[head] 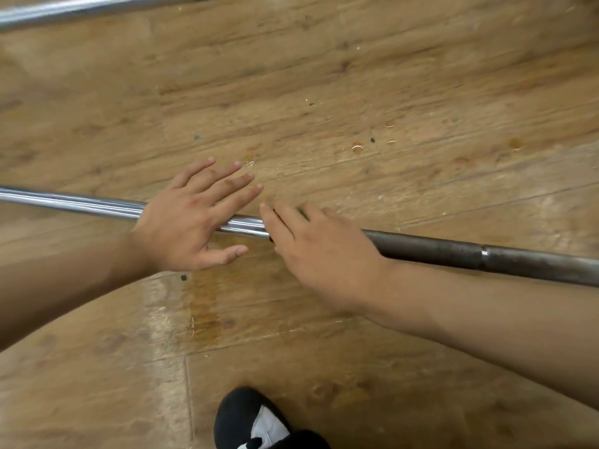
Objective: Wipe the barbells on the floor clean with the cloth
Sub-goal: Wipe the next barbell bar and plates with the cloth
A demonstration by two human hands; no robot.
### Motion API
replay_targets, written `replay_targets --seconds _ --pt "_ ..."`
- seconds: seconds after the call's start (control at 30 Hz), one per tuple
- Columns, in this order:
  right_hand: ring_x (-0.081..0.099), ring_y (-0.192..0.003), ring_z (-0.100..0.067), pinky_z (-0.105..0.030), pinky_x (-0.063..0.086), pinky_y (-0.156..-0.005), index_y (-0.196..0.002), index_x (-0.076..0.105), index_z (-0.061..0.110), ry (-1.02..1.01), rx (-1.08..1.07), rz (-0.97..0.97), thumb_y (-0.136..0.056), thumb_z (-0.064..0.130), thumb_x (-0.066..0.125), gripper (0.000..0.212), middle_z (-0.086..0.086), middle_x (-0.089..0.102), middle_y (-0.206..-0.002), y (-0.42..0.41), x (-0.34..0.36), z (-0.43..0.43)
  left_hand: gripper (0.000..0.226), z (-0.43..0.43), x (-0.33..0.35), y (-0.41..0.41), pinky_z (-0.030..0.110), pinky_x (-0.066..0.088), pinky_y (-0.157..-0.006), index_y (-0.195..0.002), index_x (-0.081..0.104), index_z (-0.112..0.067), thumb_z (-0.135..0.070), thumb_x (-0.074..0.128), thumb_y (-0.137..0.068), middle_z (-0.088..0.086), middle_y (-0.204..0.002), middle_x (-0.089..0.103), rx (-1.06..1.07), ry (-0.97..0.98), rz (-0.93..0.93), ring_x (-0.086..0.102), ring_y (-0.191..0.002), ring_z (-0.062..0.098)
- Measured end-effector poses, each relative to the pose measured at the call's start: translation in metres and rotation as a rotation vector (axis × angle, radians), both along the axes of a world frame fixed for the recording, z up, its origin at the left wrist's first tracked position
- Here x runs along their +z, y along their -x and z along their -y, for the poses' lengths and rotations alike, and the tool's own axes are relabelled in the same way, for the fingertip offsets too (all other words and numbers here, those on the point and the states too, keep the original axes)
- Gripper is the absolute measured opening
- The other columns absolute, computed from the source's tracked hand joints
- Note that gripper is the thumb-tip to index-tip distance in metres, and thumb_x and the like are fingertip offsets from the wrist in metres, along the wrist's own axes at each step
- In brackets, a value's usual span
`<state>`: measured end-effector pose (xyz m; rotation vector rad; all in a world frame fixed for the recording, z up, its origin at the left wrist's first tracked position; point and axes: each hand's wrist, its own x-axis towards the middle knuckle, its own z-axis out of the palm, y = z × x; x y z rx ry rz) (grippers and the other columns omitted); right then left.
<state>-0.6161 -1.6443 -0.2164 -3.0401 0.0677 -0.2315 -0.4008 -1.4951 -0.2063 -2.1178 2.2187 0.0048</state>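
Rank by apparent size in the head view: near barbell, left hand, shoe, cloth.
1. near barbell, spanning the frame.
2-3. left hand and shoe: alike; shoe cropped, so unranked.
4. cloth, a green sliver under the right hand.

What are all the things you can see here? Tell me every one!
near barbell: one, shiny silver left, dark grey right, across the floor
far barbell: one, silver, top left corner
cloth: one, green, a sliver under the right hand's fingers
wet patch: one, shiny, below the left hand
floor: one, brown wood
shoe: one, black and white, bottom edge
left hand: one, flat over the near barbell
right hand: one, fingers over cloth and near barbell
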Motion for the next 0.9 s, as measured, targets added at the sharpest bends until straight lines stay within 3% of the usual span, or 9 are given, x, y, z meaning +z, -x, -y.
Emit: replay_targets --seconds 0.13,0.27,0.5,0.63,0.77,0.9 --pt "0.064 -0.104 -0.037 -0.049 0.059 -0.078 -0.153 0.038 0.002 -0.05 0.109 -0.052 -0.098 0.015 0.065 0.062 -0.018 0.052 -0.143 0.057 0.007 0.057 0.089 0.008 0.0 -0.006 0.06 0.025 -0.124 -0.154 0.049 -0.008 -0.075 0.026 -0.1 0.02 -0.155 0.051 0.019 0.006 0.014 0.04 -0.15 0.04" --pt "0.065 -0.096 -0.038 -0.051 0.061 -0.068 -0.15 0.04 0.003 0.019 0.027 -0.09 -0.106 0.026 0.046 0.05 -0.017 0.054 -0.143 0.124 0.016 0.111 0.095 0.016 -0.002 -0.011 0.06 0.024 -0.124 -0.152 0.052 -0.008 -0.08 0.031 -0.095 0.021 -0.154 0.051 0.028 0.045 0.039 0.045 -0.146 0.041" --pt "0.062 -0.088 -0.032 -0.043 0.051 -0.07 -0.133 0.057 0.01 0.009 -0.161 0.018 -0.1 0.028 0.052 0.037 -0.008 0.063 -0.119 -0.01 -0.001 0.019 0.089 0.032 0.001 -0.02 0.06 0.024 -0.123 -0.151 0.053 -0.01 -0.076 0.023 -0.1 0.022 -0.154 0.052 0.034 0.021 0.03 0.044 -0.146 0.042" --pt "0.063 -0.095 -0.031 -0.044 0.043 -0.09 -0.129 0.059 0.017 -0.007 -0.229 0.02 -0.102 0.036 0.043 0.037 -0.003 0.066 -0.117 -0.028 0.007 0.011 0.081 0.042 0.001 -0.026 0.058 0.023 -0.123 -0.15 0.054 -0.012 -0.068 0.018 -0.105 0.022 -0.155 0.05 0.05 0.017 0.027 0.042 -0.146 0.041" --pt "0.058 -0.107 -0.029 -0.044 0.035 -0.102 -0.128 0.066 0.018 -0.136 -0.638 0.211 -0.102 0.033 0.051 0.034 -0.002 0.068 -0.122 0.038 0.008 0.032 0.081 0.046 -0.002 -0.031 0.056 0.022 -0.124 -0.152 0.05 -0.012 -0.07 0.021 -0.103 0.021 -0.155 0.05 0.076 0.044 0.039 0.041 -0.146 0.04" --pt "0.056 -0.119 -0.032 -0.05 0.028 -0.117 -0.132 0.065 0.014 -0.164 -0.902 0.228 -0.103 0.029 0.049 0.036 -0.008 0.066 -0.126 0.05 0.001 0.035 0.08 0.052 -0.004 -0.036 0.055 0.024 -0.122 -0.153 0.048 -0.011 -0.069 0.028 -0.101 0.02 -0.152 0.054 0.083 0.071 0.026 0.045 -0.143 0.04"
